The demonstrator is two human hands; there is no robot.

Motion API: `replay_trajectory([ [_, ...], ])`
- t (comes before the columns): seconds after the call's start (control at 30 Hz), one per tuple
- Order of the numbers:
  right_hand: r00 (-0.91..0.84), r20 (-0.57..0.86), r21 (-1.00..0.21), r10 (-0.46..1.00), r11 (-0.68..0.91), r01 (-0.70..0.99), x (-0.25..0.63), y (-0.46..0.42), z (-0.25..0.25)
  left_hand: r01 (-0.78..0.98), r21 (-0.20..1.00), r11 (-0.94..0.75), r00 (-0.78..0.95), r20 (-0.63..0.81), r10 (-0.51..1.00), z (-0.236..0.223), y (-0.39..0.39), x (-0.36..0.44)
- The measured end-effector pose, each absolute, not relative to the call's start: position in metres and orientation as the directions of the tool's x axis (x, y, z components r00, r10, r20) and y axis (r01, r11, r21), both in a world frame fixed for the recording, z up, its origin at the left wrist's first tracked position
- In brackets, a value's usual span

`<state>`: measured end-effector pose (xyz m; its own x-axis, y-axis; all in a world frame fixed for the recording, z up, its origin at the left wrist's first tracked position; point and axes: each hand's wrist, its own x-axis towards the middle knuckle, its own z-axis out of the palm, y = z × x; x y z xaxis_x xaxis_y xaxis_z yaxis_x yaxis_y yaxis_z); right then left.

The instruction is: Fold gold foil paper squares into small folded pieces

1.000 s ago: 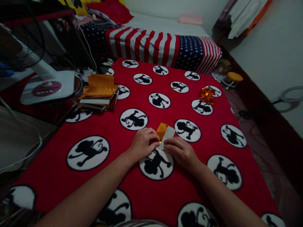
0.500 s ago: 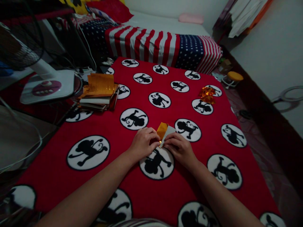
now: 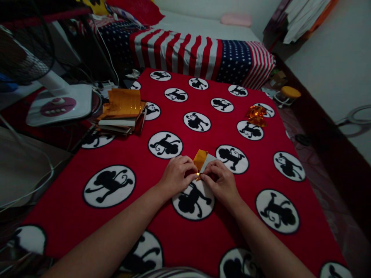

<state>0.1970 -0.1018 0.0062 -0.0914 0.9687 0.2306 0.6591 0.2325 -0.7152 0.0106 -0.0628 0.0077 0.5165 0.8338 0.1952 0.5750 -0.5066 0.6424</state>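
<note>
A small piece of gold foil paper [image 3: 200, 158] with a pale underside is between my hands, just above the red cloth. My left hand [image 3: 178, 173] pinches its left and lower edge with thumb and fingers. My right hand [image 3: 222, 180] is closed on its lower right part, thumb and fingertips at a folded corner. Both sets of fingertips nearly meet at the near end of the paper, where a shiny bit of gold shows. The fingers hide part of the folds.
A stack of gold and white paper sheets [image 3: 121, 112] lies at the left edge of the red monkey-print cloth [image 3: 136, 154]. A folded shiny gold piece [image 3: 257, 115] rests at the far right. A white fan base [image 3: 62, 104] stands left; a bed [image 3: 185, 25] is behind.
My right fingers have moved down and inward to the paper's near corner, and less of its pale side shows. The left hand keeps its pinch.
</note>
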Motion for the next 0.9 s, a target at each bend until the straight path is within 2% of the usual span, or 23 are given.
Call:
replay_trajectory([
  [0.67,0.044,0.105,-0.711,0.993,0.044,0.702,0.1882,-0.1020,0.0109,0.605,0.629,-0.489,0.495,0.185,0.849,0.0065,-0.0693,0.0130],
  [0.9,0.013,0.073,-0.739,0.997,0.045,0.672,0.1922,-0.0995,0.0112,0.598,0.656,-0.461,0.479,0.168,0.861,0.0073,-0.0711,0.0140],
])
